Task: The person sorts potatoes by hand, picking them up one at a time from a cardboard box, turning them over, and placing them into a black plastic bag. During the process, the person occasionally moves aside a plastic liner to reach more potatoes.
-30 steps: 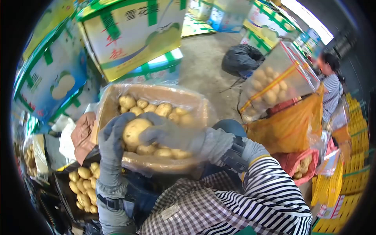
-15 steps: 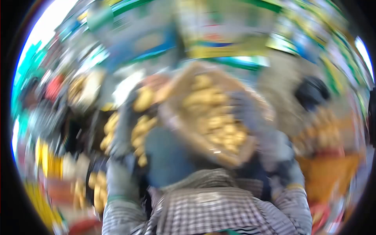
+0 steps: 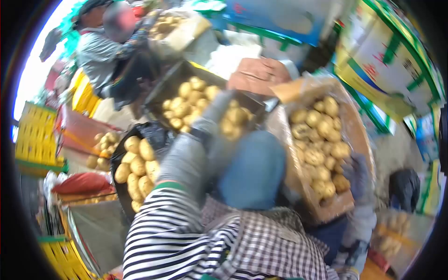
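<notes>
My left hand (image 3: 218, 107), in a grey glove, reaches over the potatoes (image 3: 191, 95) in a dark crate (image 3: 164, 86). Motion smears its fingers, so their grip cannot be made out. At the right stands a cardboard box (image 3: 329, 210) with a clear plastic lining, full of potatoes (image 3: 317, 135). My right hand (image 3: 358, 175), also in a grey glove, lies over the box's right side wall, its fingers curled inward beside the potatoes. Left of my left forearm, a black-lined container (image 3: 117, 184) holds larger, longer potatoes (image 3: 135, 168).
Another person (image 3: 100, 56) sits at the upper left near an open box of potatoes (image 3: 193, 30). Yellow crates (image 3: 37, 135) line the left side. Printed cartons (image 3: 387, 56) stand at the upper right, and a black bag (image 3: 405, 186) lies at the right.
The view has turned and sharpened. The cardboard box now appears farther right. My left hand has come inward over the dark crate; my right hand remains at the box's right side.
</notes>
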### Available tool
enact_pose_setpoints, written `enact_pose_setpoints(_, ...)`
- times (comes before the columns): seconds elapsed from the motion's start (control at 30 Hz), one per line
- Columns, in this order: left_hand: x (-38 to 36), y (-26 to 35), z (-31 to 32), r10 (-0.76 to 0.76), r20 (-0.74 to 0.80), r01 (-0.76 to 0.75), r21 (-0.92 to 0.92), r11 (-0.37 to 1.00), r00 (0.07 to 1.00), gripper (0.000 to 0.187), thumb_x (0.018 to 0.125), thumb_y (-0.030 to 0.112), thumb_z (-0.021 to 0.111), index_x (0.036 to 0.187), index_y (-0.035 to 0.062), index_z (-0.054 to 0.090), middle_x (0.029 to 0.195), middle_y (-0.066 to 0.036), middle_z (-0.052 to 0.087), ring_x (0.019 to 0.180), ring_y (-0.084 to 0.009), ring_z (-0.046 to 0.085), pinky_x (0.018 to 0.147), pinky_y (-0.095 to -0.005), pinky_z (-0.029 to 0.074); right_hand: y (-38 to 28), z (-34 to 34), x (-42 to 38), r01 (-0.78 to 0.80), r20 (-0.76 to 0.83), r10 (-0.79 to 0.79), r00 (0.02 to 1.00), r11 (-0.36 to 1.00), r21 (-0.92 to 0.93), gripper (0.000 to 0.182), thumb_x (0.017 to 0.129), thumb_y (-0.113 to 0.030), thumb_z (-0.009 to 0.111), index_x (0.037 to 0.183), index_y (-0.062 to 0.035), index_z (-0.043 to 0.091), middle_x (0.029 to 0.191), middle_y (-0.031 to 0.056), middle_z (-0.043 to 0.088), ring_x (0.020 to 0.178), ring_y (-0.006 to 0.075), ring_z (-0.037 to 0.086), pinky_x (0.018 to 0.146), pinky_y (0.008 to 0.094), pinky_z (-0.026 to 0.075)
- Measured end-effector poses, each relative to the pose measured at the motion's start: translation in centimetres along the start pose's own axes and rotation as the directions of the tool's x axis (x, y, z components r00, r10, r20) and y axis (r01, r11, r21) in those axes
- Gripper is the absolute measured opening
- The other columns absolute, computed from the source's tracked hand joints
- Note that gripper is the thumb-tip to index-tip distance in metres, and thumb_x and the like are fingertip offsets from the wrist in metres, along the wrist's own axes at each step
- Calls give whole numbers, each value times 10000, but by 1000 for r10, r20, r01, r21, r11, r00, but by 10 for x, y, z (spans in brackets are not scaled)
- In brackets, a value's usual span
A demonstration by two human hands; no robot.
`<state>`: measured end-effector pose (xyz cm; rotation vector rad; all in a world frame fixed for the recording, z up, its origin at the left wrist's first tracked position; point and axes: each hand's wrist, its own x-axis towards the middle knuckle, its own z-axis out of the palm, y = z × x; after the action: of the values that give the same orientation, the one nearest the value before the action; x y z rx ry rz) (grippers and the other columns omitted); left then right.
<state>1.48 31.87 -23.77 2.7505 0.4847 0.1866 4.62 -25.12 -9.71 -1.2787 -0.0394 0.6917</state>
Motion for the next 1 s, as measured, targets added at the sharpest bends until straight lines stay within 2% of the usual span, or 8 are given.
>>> enact_pose_setpoints(0.13,6,179,-124,472,-339,-577,-377,725,814,200,893,101,583,1057,6,649,1029,-54,685,811,-147,656,778,-295,520,18,-7,16,271,135,-238,962,759,-593,335,963,-217,573,1246,-36,576,1123,64,616,1001,157,605,867,279,494)
enact_pose_setpoints(0.23,-15,302,-128,327,-55,-220,-841,495,943,276,862,47,614,1128,29,682,1070,-124,701,849,-165,686,785,-253,538,22,-18,37,67,-2,-76,997,893,-445,461,911,-172,647,1334,-26,532,1177,78,614,1036,155,606,911,281,491)
enact_pose_setpoints(0.27,-34,332,-129,384,-7,-230,-809,540,923,270,863,82,607,1113,37,699,1000,-89,721,792,-140,682,764,-260,538,28,-24,42,-46,-90,22,996,958,-281,475,895,-150,663,1334,-24,531,1179,80,615,1044,156,605,922,283,487)
enact_pose_setpoints(0.37,-46,357,-78,472,-214,-496,-602,626,855,376,854,181,645,1200,34,646,857,-49,696,673,-115,633,656,-259,528,56,-55,46,49,-126,-216,968,657,-752,483,850,-73,668,1313,-22,542,1135,78,636,1036,162,610,920,299,494)
enact_pose_setpoints(0.47,-33,347,-27,532,-428,-681,-406,609,731,417,863,198,639,1249,42,610,794,-28,660,548,-80,562,523,-235,492,53,-59,37,-246,-309,-156,938,327,-912,658,775,-243,723,1348,-19,488,1204,191,628,1121,324,605,965,394,484)
enact_pose_setpoints(0.63,-25,360,-61,320,164,-108,-720,686,933,343,864,298,599,1134,98,669,1080,-161,684,1038,-326,642,931,-415,493,78,-84,57,-413,-417,-129,900,57,-909,807,699,-384,765,1359,-35,457,1273,272,566,1174,416,554,1003,461,446)
enact_pose_setpoints(0.83,-22,359,-43,451,-35,-381,-597,706,892,356,908,305,589,1121,28,656,939,-162,694,857,-278,673,791,-359,510,121,-87,100,-429,-434,-79,897,-387,-816,895,695,-463,741,1409,-45,401,1421,282,393,1281,403,464,1049,430,416)
enact_pose_setpoints(1.0,-20,349,-47,435,47,-304,-648,699,899,379,896,311,617,1145,29,657,998,-159,696,917,-251,678,826,-360,511,77,-66,81,-404,-408,-97,908,55,-913,890,677,-436,794,1381,-14,451,1362,248,491,1276,355,488,1044,417,420)
